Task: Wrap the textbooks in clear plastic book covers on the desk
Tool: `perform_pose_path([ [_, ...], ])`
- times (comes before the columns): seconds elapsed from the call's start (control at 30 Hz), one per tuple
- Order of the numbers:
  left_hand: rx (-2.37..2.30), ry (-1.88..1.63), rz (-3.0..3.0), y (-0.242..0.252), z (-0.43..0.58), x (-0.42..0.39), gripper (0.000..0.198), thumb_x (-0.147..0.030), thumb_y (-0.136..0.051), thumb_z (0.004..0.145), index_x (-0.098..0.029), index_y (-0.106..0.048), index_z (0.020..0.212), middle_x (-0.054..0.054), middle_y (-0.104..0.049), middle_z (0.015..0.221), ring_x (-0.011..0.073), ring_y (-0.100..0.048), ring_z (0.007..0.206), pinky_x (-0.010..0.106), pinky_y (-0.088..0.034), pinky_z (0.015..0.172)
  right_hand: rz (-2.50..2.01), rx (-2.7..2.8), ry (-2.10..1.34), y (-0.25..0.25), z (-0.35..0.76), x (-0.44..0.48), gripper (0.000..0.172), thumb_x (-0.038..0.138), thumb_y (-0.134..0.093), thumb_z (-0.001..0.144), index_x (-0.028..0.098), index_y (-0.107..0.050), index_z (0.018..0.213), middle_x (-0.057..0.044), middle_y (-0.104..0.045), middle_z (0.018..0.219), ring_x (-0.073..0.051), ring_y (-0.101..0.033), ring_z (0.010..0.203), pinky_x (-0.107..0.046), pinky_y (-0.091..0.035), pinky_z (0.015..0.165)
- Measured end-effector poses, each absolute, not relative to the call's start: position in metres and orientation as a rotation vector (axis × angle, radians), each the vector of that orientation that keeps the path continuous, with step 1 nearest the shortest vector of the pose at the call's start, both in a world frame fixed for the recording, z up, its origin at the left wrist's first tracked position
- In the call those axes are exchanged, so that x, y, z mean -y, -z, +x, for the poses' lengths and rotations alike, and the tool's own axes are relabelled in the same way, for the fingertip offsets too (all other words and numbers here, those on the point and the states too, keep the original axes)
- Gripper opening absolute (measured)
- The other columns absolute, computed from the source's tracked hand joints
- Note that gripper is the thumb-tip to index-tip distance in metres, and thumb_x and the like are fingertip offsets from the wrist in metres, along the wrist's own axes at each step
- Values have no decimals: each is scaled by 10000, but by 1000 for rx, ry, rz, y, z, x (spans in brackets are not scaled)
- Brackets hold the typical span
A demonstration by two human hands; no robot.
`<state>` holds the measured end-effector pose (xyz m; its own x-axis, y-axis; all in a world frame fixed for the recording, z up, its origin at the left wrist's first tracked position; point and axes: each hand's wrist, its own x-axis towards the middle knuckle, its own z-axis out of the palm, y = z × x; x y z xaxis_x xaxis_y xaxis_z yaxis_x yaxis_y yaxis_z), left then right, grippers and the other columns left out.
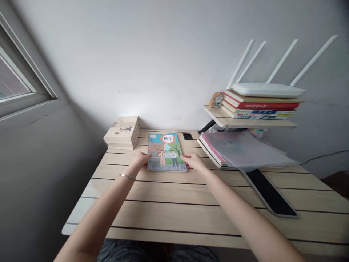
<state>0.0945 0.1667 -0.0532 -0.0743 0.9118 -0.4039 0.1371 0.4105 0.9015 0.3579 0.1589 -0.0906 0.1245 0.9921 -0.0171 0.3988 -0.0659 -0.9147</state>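
A math textbook [166, 153] with a colourful cover of two figures and a tree lies face up near the middle of the desk [163, 211]. My left hand [142, 159] grips its left edge, thumb on the cover and the other fingers mostly hidden at the side. On the opposite edge, my right hand [192, 161] holds the book the same way, thumb on top. A silver bangle [127, 177] circles my left wrist. Whether the book is lifted slightly off the wood, I cannot tell.
At the back left stands a stack of beige books [122, 133]. On the right, a pile of books under a translucent folder [245, 149] lies beside a black phone-like slab [272, 193]. A raised shelf [218, 116] bears books and a white router [268, 89]. A black socket [188, 136] sits behind.
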Motion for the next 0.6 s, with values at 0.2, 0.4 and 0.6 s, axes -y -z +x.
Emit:
perform_pose_path([
  [0.2,-1410,-860,881,51,109,-165,101,-150,-679,673,-138,-618,753,-4,-576,491,153,-594,496,250,-478,494,-1707,1358,-1057,77,354,-162,172,307,-699,618,170,-636,536,7,-609,462,-116,-553,441,-193,-372,406],
  [0.4,-1202,-814,754,43,111,-117,149,-66,-605,672,-106,-624,814,62,-668,657,178,-662,620,288,-548,618,-1697,1305,-1029,66,352,-120,100,269,-633,628,173,-618,607,-4,-661,594,-144,-603,566,-207,-404,486],
  [0.6,-1085,-634,590,48,89,-41,343,-232,-669,715,-173,-609,1047,84,-711,911,197,-680,673,259,-524,465,-1418,896,-1633,70,351,-28,207,368,-651,681,199,-628,799,-66,-722,791,-242,-682,735,-352,-534,624],
])
